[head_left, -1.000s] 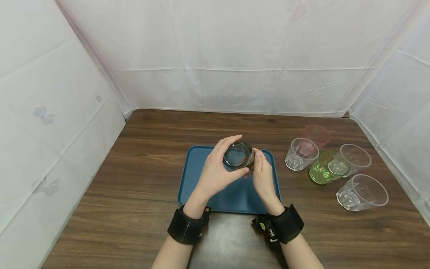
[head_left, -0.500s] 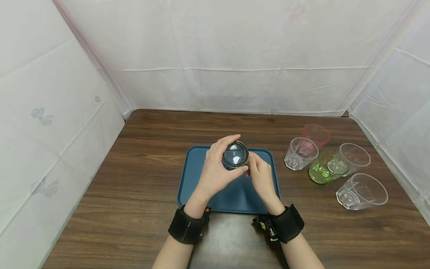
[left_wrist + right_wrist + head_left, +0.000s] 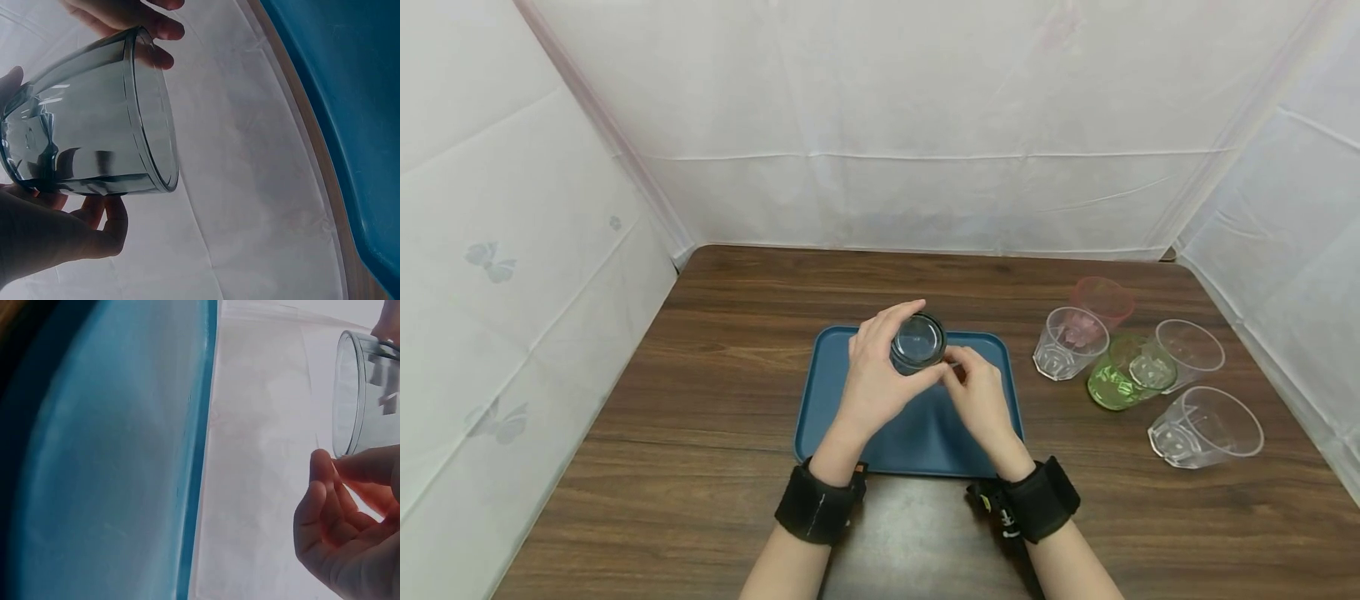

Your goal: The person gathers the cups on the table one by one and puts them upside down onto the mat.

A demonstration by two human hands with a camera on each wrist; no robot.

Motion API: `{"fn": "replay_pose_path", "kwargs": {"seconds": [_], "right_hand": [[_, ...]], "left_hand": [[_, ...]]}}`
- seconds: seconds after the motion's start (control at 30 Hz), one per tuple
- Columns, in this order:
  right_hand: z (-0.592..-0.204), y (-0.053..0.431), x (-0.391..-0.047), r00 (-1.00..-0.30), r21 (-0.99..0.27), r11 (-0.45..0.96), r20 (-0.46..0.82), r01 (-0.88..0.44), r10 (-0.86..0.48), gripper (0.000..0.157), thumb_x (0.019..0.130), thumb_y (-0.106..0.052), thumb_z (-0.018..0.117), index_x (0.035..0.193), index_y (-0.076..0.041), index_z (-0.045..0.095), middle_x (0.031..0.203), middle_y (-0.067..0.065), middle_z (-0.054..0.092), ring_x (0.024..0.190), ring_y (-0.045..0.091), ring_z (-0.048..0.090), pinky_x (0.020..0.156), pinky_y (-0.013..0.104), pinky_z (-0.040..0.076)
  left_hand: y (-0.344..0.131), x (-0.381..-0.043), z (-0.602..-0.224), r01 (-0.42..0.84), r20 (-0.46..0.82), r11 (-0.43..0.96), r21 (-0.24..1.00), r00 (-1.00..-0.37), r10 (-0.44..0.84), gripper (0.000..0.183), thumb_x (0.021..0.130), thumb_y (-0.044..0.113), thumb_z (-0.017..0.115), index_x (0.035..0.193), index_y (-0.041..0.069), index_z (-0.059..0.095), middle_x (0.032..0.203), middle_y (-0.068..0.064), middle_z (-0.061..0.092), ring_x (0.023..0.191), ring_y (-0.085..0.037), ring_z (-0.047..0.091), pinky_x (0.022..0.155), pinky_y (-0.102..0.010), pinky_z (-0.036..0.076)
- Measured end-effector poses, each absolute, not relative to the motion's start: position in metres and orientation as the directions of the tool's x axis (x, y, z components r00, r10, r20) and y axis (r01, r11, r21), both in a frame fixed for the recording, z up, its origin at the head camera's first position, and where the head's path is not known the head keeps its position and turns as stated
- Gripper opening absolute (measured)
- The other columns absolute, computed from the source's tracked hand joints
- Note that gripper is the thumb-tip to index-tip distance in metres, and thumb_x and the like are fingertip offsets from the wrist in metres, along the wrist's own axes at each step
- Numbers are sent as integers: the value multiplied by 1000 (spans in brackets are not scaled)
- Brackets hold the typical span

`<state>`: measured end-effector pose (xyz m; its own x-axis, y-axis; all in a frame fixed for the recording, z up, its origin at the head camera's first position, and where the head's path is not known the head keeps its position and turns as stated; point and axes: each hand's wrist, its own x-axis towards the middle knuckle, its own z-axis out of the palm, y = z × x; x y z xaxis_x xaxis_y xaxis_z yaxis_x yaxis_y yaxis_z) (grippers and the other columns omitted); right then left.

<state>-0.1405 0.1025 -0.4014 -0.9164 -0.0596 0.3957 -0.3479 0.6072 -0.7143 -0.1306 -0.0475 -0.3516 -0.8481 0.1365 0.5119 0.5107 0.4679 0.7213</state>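
Note:
A smoky grey drinking glass [image 3: 917, 340] is held upside down above the blue tray [image 3: 842, 442], its base towards the head camera and its rim downward. My left hand [image 3: 877, 379] grips its side, thumb and fingers spread around it; the left wrist view shows this glass [image 3: 87, 125] slightly tilted. At the lower right of the glass my right hand [image 3: 979, 396] has its fingers curled, with the fingertips pinched together at the rim. In the right wrist view that hand [image 3: 350, 537] is just below the glass rim; the exact contact is partly hidden.
On the right of the wooden table [image 3: 715, 375] stand a red glass [image 3: 1108, 300], a green glass [image 3: 1120, 379] and several clear ones, including a clear glass [image 3: 1206, 429] nearest the front. White sheeting [image 3: 887, 200] hangs around the back and sides.
The glass has turned, so its base faces more upward, and it has shifted slightly left with my left hand. My right fingers have slid from its side to near the rim.

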Motion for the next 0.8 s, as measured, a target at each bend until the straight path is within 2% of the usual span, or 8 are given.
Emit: {"fn": "replay_pose_path", "kwargs": {"seconds": [0.2,0.47,0.8], "right_hand": [[-402,103,-139,-898,-644,659,425,-388,-113,12,87,-9,58,95,-4,66,80,5,59,62,12,50,53,30,43],[-393,118,-141,-900,-560,716,364,-417,-239,27,87,-12,58,113,-5,62,95,9,62,78,18,60,62,32,50],[-379,157,-145,-867,-481,794,485,-371,-112,28,84,-13,63,111,-8,64,93,10,63,79,22,61,60,40,48]], "left_hand": [[-48,-131,-353,494,494,493,716,-858,143,65,73,34,74,132,25,48,130,4,49,120,-21,36,96,-53,23],[-49,-132,-354,446,453,562,696,-881,138,69,71,34,76,133,24,47,132,2,49,120,-23,39,95,-53,26],[-64,-140,-359,319,354,610,726,-933,67,76,69,35,77,135,17,45,130,-4,51,115,-26,45,97,-52,29]]}}
